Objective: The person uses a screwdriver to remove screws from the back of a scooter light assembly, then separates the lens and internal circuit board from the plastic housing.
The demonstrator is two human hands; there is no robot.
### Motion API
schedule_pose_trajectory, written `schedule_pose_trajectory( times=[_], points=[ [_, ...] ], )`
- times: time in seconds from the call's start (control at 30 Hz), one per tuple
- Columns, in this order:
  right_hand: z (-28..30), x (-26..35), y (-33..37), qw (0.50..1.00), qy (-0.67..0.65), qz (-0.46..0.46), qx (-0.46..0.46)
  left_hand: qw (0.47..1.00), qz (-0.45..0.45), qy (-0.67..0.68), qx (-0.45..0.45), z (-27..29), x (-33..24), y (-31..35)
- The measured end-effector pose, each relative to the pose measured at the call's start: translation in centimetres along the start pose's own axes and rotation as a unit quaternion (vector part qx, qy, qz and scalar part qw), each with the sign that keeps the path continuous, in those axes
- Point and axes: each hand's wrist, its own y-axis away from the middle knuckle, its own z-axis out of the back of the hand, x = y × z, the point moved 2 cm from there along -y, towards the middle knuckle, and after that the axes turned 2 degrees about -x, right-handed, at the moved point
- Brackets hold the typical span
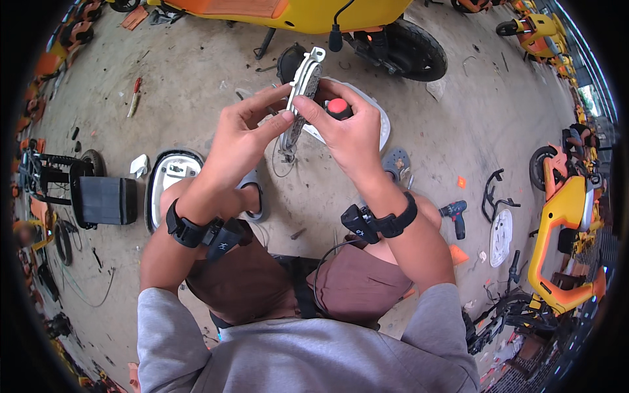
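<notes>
- Holding: white-framed part, upper centre of the frame, tilted nearly edge-on; left hand and right hand both pinching it, likely for steadiness
- Red-ended black handle: seemingly tucked in the right hand, perhaps for handiness
- White shell: on the floor, partly behind the right hand
- Cordless drill: floor, right of centre, presumably within reach

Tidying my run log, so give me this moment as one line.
left grip: holds white-rimmed part | right grip: same part, plus red-ended black handle | floor, right: drill
</notes>
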Motion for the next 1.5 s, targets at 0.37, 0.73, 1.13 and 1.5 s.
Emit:
schedule_pose_trajectory(
  times=[0.37, 0.73, 1.13, 1.5],
  points=[
    [0.15, 0.17, 0.02, 0.999, 0.030, 0.016, 0.010, 1.000, -0.024, -0.003, 0.001, 0.11, 0.54, -0.23],
    [0.14, 0.60, 0.01, 0.999, -0.019, -0.005, 0.029, 1.000, -0.007, -0.016, -0.021, 0.04, 0.66, -0.15],
    [0.30, 0.58, 0.11, 1.000, 0.004, -0.004, 0.024, 1.000, 0.010, -0.011, -0.015, 0.29, 0.70, -0.07],
    [0.39, 0.27, 0.04, 1.000, 0.000, -0.023, 0.015, 1.000, 0.008, 0.005, -0.003, 0.41, 0.69, -0.15]
  ],
)
